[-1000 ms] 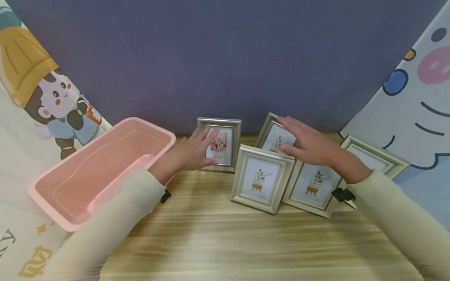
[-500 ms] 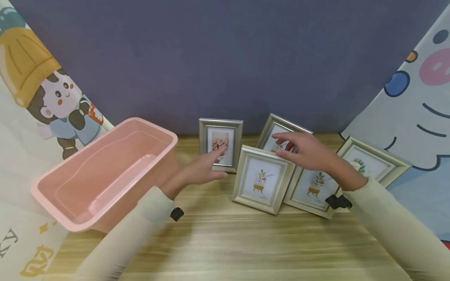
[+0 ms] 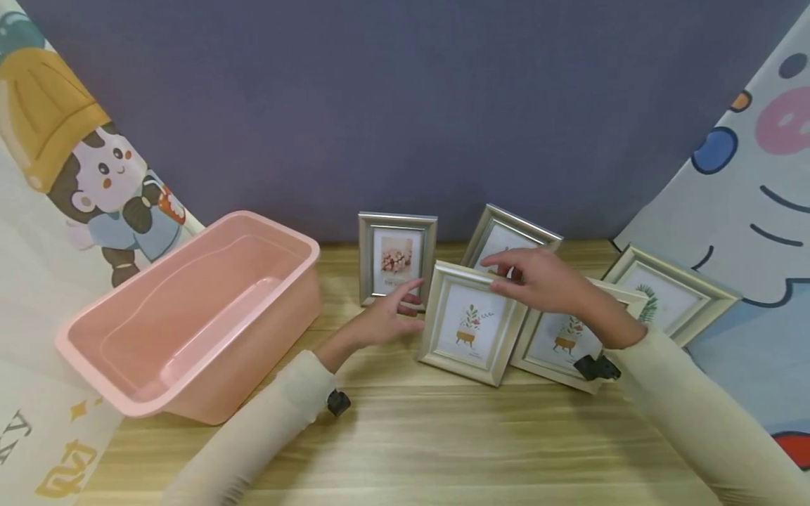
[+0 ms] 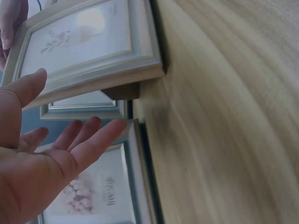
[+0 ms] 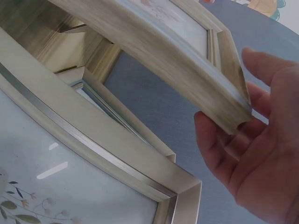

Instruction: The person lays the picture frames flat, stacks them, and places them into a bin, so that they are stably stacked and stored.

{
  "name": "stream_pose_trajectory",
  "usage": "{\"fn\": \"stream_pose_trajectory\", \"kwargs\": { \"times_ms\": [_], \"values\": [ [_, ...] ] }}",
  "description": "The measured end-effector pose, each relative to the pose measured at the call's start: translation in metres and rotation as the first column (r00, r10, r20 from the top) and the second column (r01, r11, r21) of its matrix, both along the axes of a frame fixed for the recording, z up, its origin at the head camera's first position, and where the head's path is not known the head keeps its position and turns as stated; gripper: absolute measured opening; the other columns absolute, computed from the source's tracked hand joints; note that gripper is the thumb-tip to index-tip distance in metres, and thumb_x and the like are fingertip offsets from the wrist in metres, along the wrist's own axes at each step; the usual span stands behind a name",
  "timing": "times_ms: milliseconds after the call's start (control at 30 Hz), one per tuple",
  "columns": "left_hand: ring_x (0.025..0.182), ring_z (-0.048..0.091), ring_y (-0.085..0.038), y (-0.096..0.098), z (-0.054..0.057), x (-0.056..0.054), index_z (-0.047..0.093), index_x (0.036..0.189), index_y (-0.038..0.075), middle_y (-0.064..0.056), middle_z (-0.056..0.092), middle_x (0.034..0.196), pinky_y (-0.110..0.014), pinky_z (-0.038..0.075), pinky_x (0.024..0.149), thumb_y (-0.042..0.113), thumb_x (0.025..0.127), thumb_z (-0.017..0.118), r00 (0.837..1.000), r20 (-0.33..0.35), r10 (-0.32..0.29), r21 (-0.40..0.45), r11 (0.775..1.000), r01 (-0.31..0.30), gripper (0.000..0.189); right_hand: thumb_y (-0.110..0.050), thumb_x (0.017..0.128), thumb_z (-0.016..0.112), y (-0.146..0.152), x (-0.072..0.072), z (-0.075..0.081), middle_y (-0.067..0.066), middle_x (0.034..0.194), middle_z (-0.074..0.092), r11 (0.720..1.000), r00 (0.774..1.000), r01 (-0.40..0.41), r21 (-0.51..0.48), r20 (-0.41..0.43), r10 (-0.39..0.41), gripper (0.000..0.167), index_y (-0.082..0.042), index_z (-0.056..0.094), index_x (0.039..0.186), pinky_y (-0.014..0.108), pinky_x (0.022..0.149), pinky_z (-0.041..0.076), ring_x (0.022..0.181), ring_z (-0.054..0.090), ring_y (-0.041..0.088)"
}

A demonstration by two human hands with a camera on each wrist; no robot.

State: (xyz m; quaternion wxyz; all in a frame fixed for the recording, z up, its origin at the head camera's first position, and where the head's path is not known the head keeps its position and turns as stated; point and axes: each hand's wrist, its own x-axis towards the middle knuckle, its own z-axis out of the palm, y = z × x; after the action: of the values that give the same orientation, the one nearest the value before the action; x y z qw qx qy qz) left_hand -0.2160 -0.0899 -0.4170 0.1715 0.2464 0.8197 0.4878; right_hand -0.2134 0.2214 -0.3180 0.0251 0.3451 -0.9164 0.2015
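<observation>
A champagne-coloured picture frame [image 3: 471,323] with a potted-plant print stands leaning back at the front of a group of frames. My right hand [image 3: 538,277] is at its upper right corner, thumb in front and fingers curled behind the top edge, as the right wrist view shows. My left hand [image 3: 382,316] is held beside its left edge, fingers spread and holding nothing. In the left wrist view, the left thumb [image 4: 32,86] lies near the frame's side; contact is unclear. Behind the left hand stands a smaller frame [image 3: 397,256] with a pink flower print.
More picture frames stand close by: one behind [image 3: 496,235], one at right [image 3: 557,344] partly overlapped by the front frame, and another [image 3: 671,288] farther right. A pink plastic tub [image 3: 253,337] sits at left on the wooden table [image 3: 430,443]. A dark wall [image 3: 405,105] rises behind.
My left hand has moved right and down, from in front of the flower-print frame to the front frame's left side. My right hand has come down onto that frame's top corner.
</observation>
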Motion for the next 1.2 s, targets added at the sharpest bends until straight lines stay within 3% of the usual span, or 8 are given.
{"fn": "stream_pose_trajectory", "kwargs": {
  "times_ms": [167,400,567,833,1200],
  "values": [
    [0.122,0.064,-0.035,0.005,-0.007,0.0,0.023,0.163,0.018,-0.021,0.058,0.139,-0.042,0.057,0.098,0.013,0.094,0.072,1.0,-0.005,-0.019,0.003,1.0,0.019,0.084,-0.02,0.098,0.069,-0.002,0.0,-0.001,-0.003,0.09,0.069,1.0,1.0,0.01,0.024,-0.003,-0.01,0.034,-0.01,0.069,0.131,0.025,0.06,0.044,0.061,0.048,0.003],
    [0.121,0.064,-0.035,0.009,-0.011,0.001,0.022,0.163,0.017,-0.023,0.058,0.135,-0.037,0.059,0.094,0.008,0.093,0.072,0.999,0.035,-0.014,0.02,1.0,0.013,0.087,-0.02,0.098,0.069,-0.001,-0.001,-0.001,-0.002,0.091,0.07,1.0,1.0,0.015,0.026,-0.025,-0.015,0.034,-0.01,0.069,0.13,0.026,0.063,0.049,0.067,0.055,0.003],
    [0.118,0.064,-0.035,0.015,-0.017,0.002,0.026,0.16,0.01,-0.024,0.059,0.132,-0.038,0.059,0.093,0.005,0.091,0.073,0.999,0.052,0.011,0.014,1.0,-0.011,0.083,-0.02,0.098,0.069,0.0,-0.002,-0.005,-0.002,0.092,0.07,1.0,1.0,0.024,0.009,-0.009,-0.024,0.033,-0.011,0.069,0.13,0.025,0.064,0.051,0.07,0.057,0.003],
    [0.11,0.066,-0.032,0.018,-0.023,0.004,0.037,0.152,0.004,-0.021,0.064,0.123,-0.036,0.059,0.092,0.002,0.092,0.071,0.999,0.03,0.029,0.014,0.999,-0.03,0.069,-0.02,0.098,0.069,0.001,-0.001,-0.009,0.0,0.098,0.073,1.0,1.0,0.01,0.0,-0.016,-0.01,0.034,-0.01,0.069,0.131,0.026,0.067,0.053,0.074,0.06,0.003],
    [0.105,0.068,-0.029,0.019,-0.024,0.005,0.04,0.149,0.005,-0.021,0.066,0.12,-0.032,0.06,0.085,-0.001,0.091,0.07,1.0,0.026,0.016,0.051,0.999,-0.018,0.066,-0.021,0.1,0.067,0.0,0.0,-0.007,-0.001,0.1,0.073,0.999,1.0,0.022,0.024,0.004,-0.022,0.034,-0.012,0.068,0.132,0.029,0.068,0.052,0.075,0.059,0.003]
  ]
}}
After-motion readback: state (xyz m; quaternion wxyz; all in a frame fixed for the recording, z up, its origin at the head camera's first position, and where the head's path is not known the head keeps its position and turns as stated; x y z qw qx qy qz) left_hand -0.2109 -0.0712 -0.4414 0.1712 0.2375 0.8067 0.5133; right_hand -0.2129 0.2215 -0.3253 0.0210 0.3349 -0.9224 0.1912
